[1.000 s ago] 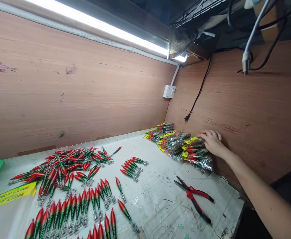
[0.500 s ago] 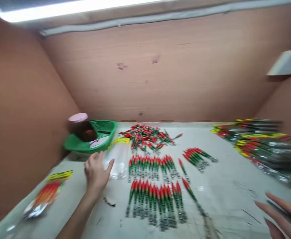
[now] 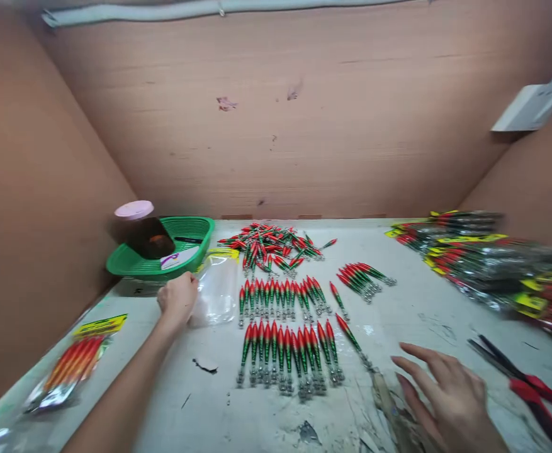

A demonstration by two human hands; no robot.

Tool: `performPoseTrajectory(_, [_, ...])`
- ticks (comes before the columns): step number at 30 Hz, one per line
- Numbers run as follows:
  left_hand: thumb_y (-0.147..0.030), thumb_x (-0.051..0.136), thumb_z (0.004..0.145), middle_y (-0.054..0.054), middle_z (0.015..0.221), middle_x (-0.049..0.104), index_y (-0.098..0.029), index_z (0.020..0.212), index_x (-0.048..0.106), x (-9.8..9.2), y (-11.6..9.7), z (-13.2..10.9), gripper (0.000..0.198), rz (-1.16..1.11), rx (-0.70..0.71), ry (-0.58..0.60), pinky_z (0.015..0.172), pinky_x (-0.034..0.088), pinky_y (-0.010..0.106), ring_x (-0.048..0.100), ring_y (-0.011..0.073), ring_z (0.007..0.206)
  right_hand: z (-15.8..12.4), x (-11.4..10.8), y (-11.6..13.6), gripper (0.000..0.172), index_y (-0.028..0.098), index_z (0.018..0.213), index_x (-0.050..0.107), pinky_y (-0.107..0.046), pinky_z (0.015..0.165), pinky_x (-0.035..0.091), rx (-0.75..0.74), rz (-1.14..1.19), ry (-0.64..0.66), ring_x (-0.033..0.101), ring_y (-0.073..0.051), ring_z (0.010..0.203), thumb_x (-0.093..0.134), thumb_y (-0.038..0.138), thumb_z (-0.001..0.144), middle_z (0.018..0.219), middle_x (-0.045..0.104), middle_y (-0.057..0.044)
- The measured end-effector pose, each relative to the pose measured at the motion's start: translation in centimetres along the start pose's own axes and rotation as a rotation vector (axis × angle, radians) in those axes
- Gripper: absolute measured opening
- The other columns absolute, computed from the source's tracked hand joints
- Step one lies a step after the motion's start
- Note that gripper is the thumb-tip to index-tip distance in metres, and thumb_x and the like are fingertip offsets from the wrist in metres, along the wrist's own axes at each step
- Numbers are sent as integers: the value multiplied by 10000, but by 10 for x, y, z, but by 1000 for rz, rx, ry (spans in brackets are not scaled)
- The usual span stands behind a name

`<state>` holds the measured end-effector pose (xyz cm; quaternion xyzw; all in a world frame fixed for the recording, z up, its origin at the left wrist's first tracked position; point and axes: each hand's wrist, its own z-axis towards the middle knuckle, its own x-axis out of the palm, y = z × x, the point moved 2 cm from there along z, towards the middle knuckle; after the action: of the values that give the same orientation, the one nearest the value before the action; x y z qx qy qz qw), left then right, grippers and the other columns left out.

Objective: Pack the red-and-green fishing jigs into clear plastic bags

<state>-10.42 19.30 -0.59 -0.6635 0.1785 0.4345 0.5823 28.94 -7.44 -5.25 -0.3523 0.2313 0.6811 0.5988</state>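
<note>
My left hand (image 3: 178, 299) rests on the edge of a stack of clear plastic bags (image 3: 216, 290) with yellow headers, fingers curled onto it, beside a green basket (image 3: 157, 264). My right hand (image 3: 448, 396) hovers open, fingers spread, low over the white table (image 3: 266, 415) at the front right, holding nothing. Between the hands lie two neat rows of red-and-green squid lures (image 3: 287, 349); a loose heap of lures (image 3: 270, 246) lies behind them. A small bundle of lures (image 3: 365, 277) sits to the right.
A dark jar with a pink lid (image 3: 141, 229) leans in the green basket. A filled lure packet (image 3: 75, 362) lies at the front left. Packed lure packets (image 3: 483, 261) are piled at the right. Red-handled pliers (image 3: 528, 384) lie right of my right hand. Wooden walls enclose three sides.
The view swung left from the packet pile to the whole table. My right hand left the packets and came to the front. My left hand reached forward onto the clear bags.
</note>
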Motion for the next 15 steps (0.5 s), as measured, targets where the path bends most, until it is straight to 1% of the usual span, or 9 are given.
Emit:
performPoseTrajectory(1, [-155, 612, 684, 152, 757, 665, -194, 492, 505, -3, -3, -2, 223, -57, -11, 6, 811, 420, 463, 553, 431, 1081, 6, 0, 6, 166, 223, 971, 629, -372, 734, 414, -1, 26, 38, 589, -236, 875, 521, 252, 848, 999, 655, -95])
performPoseTrajectory(3, [-119, 617, 682, 136, 771, 657, -192, 479, 450, -9, -7, -7, 273, -201, -40, 43, 837, 435, 459, 537, 410, 1121, 13, 2, 17, 186, 196, 1007, 611, -349, 734, 461, 45, 110, 119, 595, -219, 883, 486, 210, 871, 992, 644, -106])
performPoseTrajectory(4, [-101, 608, 696, 117, 766, 655, -191, 499, 441, -11, -8, -10, 274, -288, -63, 73, 836, 455, 442, 567, 375, 1090, 15, 5, 21, 214, 189, 1040, 603, -335, 722, 485, 62, 159, 166, 600, -210, 879, 460, 186, 880, 992, 640, -108])
performPoseTrajectory(6, [-63, 570, 739, 74, 739, 658, -187, 562, 444, -12, -9, -18, 250, -485, -128, 163, 806, 508, 387, 646, 274, 950, 16, 13, 26, 297, 188, 1119, 584, -310, 704, 522, 64, 237, 234, 613, -194, 874, 411, 132, 885, 1000, 640, -108])
performPoseTrajectory(8, [-19, 526, 773, 39, 703, 663, -177, 630, 469, -11, -9, -26, 221, -681, -216, 271, 755, 551, 314, 679, 178, 779, 15, 21, 28, 366, 197, 1164, 575, -305, 709, 543, 26, 264, 246, 625, -191, 885, 384, 81, 875, 1006, 651, -104])
performPoseTrajectory(10, [19, 497, 791, 25, 674, 667, -153, 699, 528, -7, -10, -37, 198, -840, -311, 374, 710, 570, 250, 670, 119, 663, 15, 29, 25, 388, 190, 1156, 586, -317, 713, 551, -20, 250, 234, 634, -202, 885, 378, 47, 861, 995, 663, -108])
performPoseTrajectory(13, [28, 483, 824, 22, 651, 668, -115, 813, 617, -1, -14, -58, 197, -1010, -419, 486, 663, 578, 204, 651, 85, 582, 20, 32, 22, 346, 181, 1104, 604, -297, 671, 549, -73, 271, 225, 646, -202, 833, 382, 56, 871, 944, 665, -106])
performPoseTrajectory(15, [1, 494, 848, 16, 637, 663, -115, 815, 633, 4, -19, -76, 184, -1095, -459, 526, 649, 587, 215, 657, 91, 580, 28, 22, 24, 292, 192, 1100, 597, -260, 648, 545, -47, 348, 195, 655, -187, 814, 399, 116, 899, 926, 658, -100])
